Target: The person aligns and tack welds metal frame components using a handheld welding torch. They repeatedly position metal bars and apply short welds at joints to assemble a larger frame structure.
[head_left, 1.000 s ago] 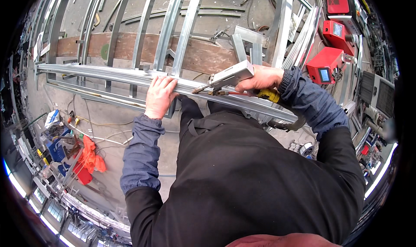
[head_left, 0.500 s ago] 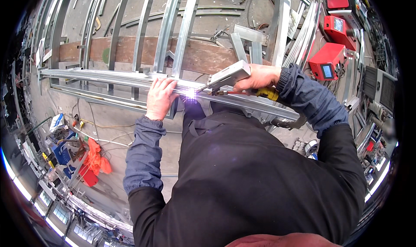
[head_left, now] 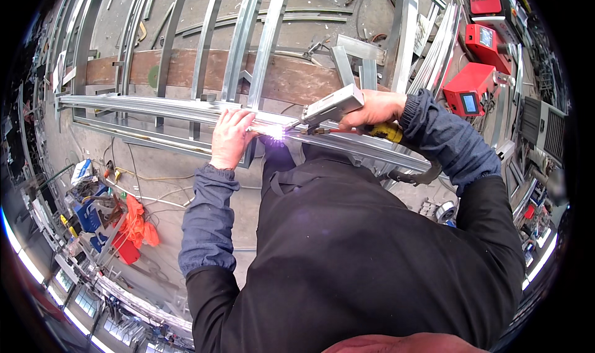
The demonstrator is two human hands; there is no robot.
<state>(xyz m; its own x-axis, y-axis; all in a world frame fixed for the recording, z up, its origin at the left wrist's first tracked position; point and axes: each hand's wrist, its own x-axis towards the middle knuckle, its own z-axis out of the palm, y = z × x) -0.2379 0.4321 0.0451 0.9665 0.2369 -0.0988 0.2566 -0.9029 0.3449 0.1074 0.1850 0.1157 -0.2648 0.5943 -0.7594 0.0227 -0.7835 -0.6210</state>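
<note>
My right hand [head_left: 379, 108] is closed round a handheld welding torch [head_left: 333, 104] with a boxy grey metal body and a yellow part below the grip. Its tip points left at a bright violet-white welding spot [head_left: 277, 133] on a long silvery metal profile [head_left: 149, 107]. Just left of the glow, my left hand [head_left: 229, 136] grips the same profile, its fingers together over the top and the thumb hidden. Glare covers the seam itself. Both forearms wear blue-grey sleeve covers.
Several metal uprights [head_left: 207, 40] run away from the profile, over a rusty brown beam [head_left: 186, 68]. Red machines [head_left: 469, 88] stand at the right, beside a bundle of long bars [head_left: 437, 49]. Cables, an orange cloth [head_left: 137, 224] and a wire spool [head_left: 445, 211] lie around the floor.
The welding glow sits very slightly farther right and its sparks have changed shape. Both hands keep their places on the profile and torch; the whole view has shifted a little.
</note>
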